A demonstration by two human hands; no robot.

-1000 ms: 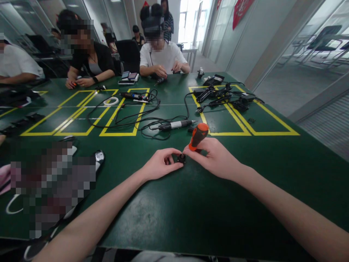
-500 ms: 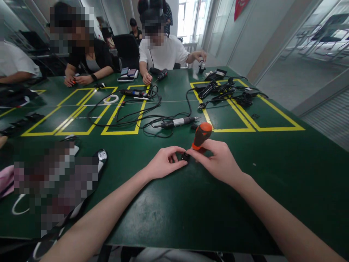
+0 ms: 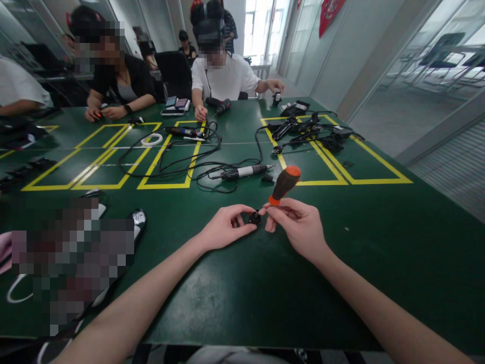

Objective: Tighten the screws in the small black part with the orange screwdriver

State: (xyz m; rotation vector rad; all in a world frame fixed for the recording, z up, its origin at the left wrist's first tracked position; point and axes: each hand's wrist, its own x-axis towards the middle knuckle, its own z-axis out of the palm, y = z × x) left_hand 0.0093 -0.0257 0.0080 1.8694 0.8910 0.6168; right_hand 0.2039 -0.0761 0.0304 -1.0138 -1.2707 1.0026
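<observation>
A small round black part (image 3: 254,218) sits on the green table, pinched between the thumb and fingers of my left hand (image 3: 229,227). Close beside it on the right, my right hand (image 3: 299,225) is closed around a screwdriver (image 3: 285,185) with a black and orange handle. The handle tilts up to the right, above my thumb and index finger. My right fingertips are near the top of the black part; whether they touch it I cannot tell. The screwdriver's shaft is mostly hidden by my fingers.
Ahead lies an electric screwdriver (image 3: 242,172) with black cables looping leftward. A heap of black parts (image 3: 303,129) fills the taped area at right. A blurred-out bag-like item (image 3: 94,247) lies at left. Across the table a co-worker (image 3: 223,76) sits by a power drill (image 3: 220,105).
The screwdriver's handle has tipped further to the right in my right hand, and more of the black part shows. My left hand keeps its hold. The view has shifted slightly.
</observation>
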